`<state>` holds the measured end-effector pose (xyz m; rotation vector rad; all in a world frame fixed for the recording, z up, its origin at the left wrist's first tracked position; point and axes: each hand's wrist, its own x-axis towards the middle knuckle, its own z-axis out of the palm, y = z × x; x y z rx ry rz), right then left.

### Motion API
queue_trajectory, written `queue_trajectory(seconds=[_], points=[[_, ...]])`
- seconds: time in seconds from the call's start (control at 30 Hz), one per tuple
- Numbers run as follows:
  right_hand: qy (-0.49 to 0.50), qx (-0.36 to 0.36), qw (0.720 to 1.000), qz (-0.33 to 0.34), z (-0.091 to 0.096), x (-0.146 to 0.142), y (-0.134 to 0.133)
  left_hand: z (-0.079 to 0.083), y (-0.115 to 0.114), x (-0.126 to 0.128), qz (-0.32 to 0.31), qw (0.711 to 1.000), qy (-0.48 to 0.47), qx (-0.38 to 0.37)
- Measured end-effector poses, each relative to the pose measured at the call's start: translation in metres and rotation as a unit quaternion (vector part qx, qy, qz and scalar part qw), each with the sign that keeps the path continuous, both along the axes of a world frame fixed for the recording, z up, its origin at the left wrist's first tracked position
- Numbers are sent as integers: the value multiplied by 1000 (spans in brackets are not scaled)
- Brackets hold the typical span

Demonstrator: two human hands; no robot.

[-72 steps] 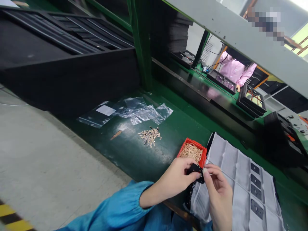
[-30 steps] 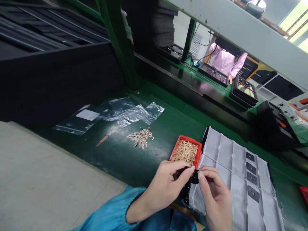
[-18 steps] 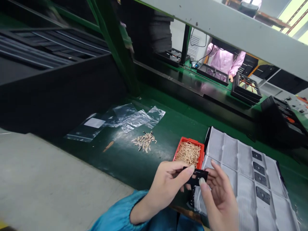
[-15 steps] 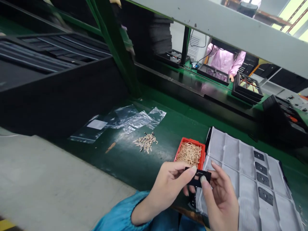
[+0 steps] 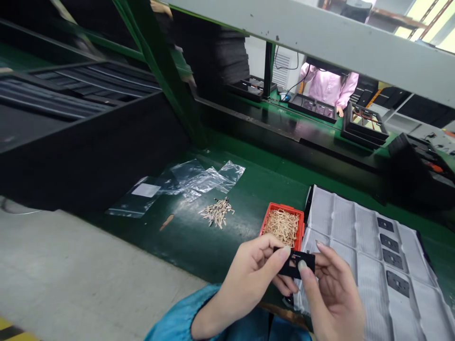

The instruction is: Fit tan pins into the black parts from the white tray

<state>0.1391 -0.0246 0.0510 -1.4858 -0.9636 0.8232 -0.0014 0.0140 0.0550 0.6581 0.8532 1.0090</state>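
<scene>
A small flat black plate point(image 5: 293, 271) with a cut-out window is held between both hands. My left hand point(image 5: 250, 272) pinches its left end, thumb on top. My right hand point(image 5: 332, 289) grips the right end with the thumb pressed on its face. Just beyond the hands stands a red box point(image 5: 302, 222) filled with small tan strip-like pieces point(image 5: 282, 226). To the right lies a tray lined with pale grey padded pockets point(image 5: 343, 213), and several black plates point(image 5: 397, 283) rest in its right part.
Left of the red box lies a loose pile of small pieces point(image 5: 217, 211) on the green bench point(image 5: 249, 208). Clear plastic bags point(image 5: 199, 180) lie behind it. A large black bin point(image 5: 88, 147) stands at left by a green post point(image 5: 159, 71). Across the bench is a person in pink point(image 5: 327, 87).
The view has shifted slightly. Both hands keep hold of the black plate; the right hand appears a little lower and further right.
</scene>
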Motion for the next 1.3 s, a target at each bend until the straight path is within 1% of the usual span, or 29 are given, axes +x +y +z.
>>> queue_trajectory(seconds=[0.07,0.13,0.23,0.33,0.43,0.53,0.63,0.73,0.8,0.87,0.93,0.97,1.0,1.03,1.07,1.13,1.17,1.23,1.3], points=[[-7,6,1000,2,1,-1,-1,-1,-2,0,5,1000,17,17],[-6,12,1000,5,2,-1,-3,-1,-3,-2,4,998,42,51],[-2,12,1000,6,5,0,-4,-1,-5,-6,-7,990,88,106],[-7,8,1000,15,9,3,-5,1,-7,-7,-14,982,125,142],[-26,0,999,24,9,3,-4,4,-10,-5,7,968,179,178],[-56,-4,998,43,6,0,-3,3,-15,-2,43,944,247,214],[-76,1,996,51,4,-5,-2,0,-20,-1,69,930,276,235],[-36,2,998,58,5,-7,0,-1,-24,1,76,942,249,212],[15,-9,997,69,6,-6,3,3,-26,3,90,957,221,166],[44,-24,996,75,4,0,6,7,-26,5,104,969,197,109],[27,-11,998,63,-1,9,8,11,-25,6,107,976,179,63],[-2,12,999,48,-4,14,7,12,-24,6,106,978,172,47],[-43,51,997,33,-7,19,7,13,-23,5,105,980,166,34],[-93,102,990,24,-11,23,5,14,-22,4,103,981,162,25],[-148,160,976,27,-14,27,4,14,-21,3,99,982,160,19],[-259,251,931,60,-17,32,1,14,-20,1,90,983,158,15],[-308,279,906,83,-18,34,0,14,-21,1,84,984,158,15],[-383,299,866,116,-18,35,0,14,-22,0,75,983,167,20],[-423,306,843,127,-16,33,2,12,-25,0,74,979,189,39]])
